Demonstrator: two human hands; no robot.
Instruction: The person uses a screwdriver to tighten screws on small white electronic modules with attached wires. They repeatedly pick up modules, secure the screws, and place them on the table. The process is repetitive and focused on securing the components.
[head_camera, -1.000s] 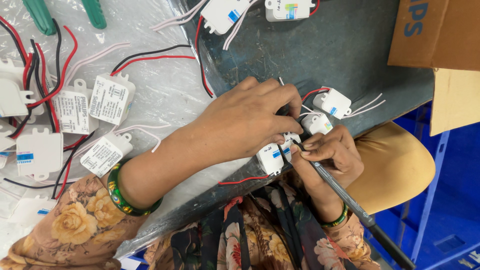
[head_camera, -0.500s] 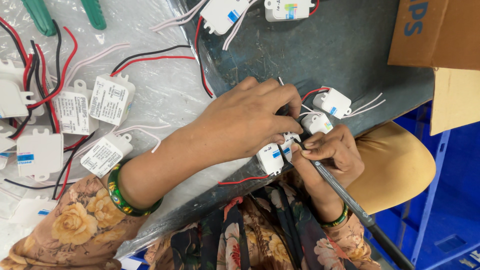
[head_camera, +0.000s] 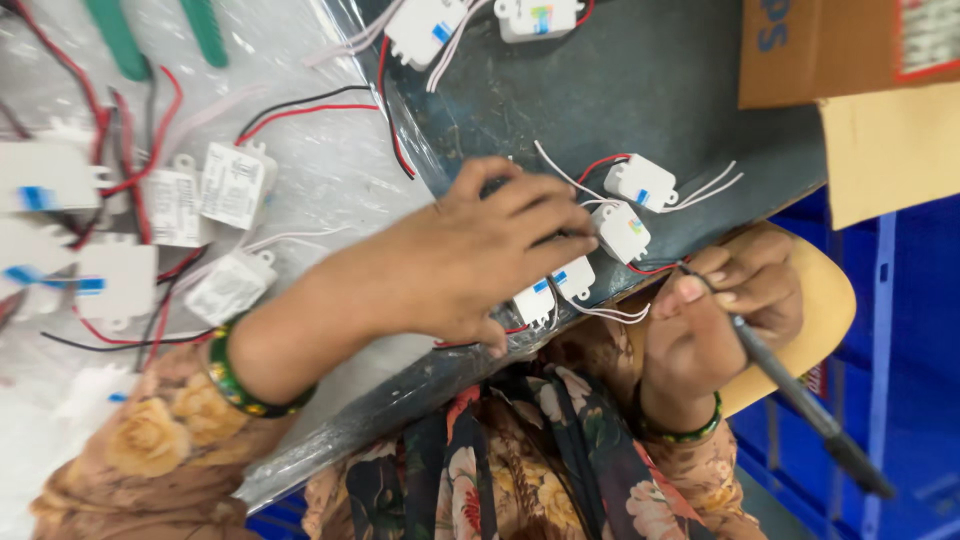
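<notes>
Dark grey sheet metal (head_camera: 660, 90) forms the work surface, with a clear plastic cover (head_camera: 300, 120) laid over its left part and blue crates (head_camera: 900, 330) seen below the edge. Near the table's front edge, a small white plastic module with a blue label (head_camera: 553, 292) is pressed down by the left hand (head_camera: 470, 255), whose fingers are spread flat over it. Just beside it, the right hand (head_camera: 715, 320) is closed around a slim dark soldering tool (head_camera: 790, 385), pinched between thumb and fingers, its tip held against a red wire (head_camera: 650, 270). Two more white wired modules (head_camera: 630, 205) are seen just beyond the fingertips. Further white modules with red and black leads (head_camera: 180, 210) are scattered on the plastic, and a brown cardboard box (head_camera: 850, 50) is placed at the far right.
</notes>
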